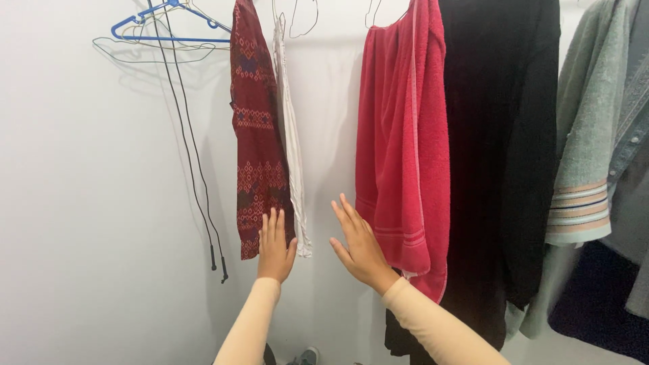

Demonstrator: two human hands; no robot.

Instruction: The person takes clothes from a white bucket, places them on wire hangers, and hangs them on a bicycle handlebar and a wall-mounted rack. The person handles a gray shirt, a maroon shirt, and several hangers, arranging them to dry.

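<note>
My left hand is raised flat with fingers together and pointing up, over the lower edge of a dark red patterned garment that hangs from a hanger. My right hand is also raised, palm forward and fingers apart, just left of a hanging red towel; whether it touches the towel's edge I cannot tell. A thin white garment hangs between the two, right behind the patterned one. Neither hand holds anything. Both arms wear pale beige sleeves.
A black garment hangs right of the red towel, then a grey-green towel with striped end and a grey jacket. Empty blue and wire hangers and a dangling black cord are at upper left against the white wall.
</note>
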